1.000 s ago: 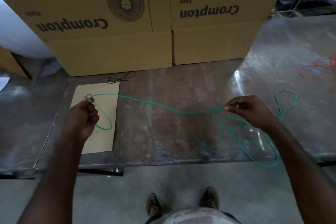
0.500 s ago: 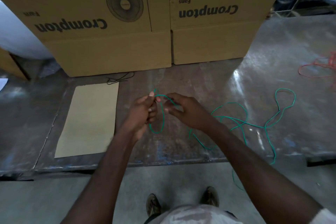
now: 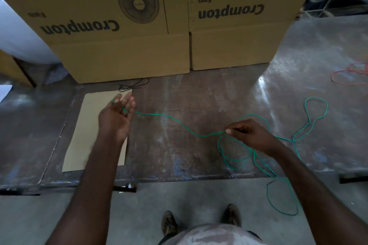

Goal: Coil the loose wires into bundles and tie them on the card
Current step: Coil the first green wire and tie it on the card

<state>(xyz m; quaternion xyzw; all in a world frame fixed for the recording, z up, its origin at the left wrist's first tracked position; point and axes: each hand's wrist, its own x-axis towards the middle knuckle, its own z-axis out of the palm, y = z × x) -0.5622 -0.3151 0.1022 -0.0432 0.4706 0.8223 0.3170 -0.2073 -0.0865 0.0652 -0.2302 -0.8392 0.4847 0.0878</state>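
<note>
A long green wire lies across the dark metal table. My left hand hovers over the right edge of the brown card. Its fingers are stretched out, and one end of the wire lies across its palm and fingers. My right hand pinches the wire between thumb and fingertips at mid-table, so a slack span runs between both hands. Behind my right hand the wire lies in loose tangled loops, and one loop hangs over the table's front edge.
Two large Crompton fan boxes stand along the back of the table. A thin black tie wire lies just behind the card. An orange wire lies at the far right. My shoes stand on the concrete floor below.
My hands were together at mid-table half a second ago. They have pulled apart: the left went left over the card and spread its fingers, the right went right, drawing the wire out.
</note>
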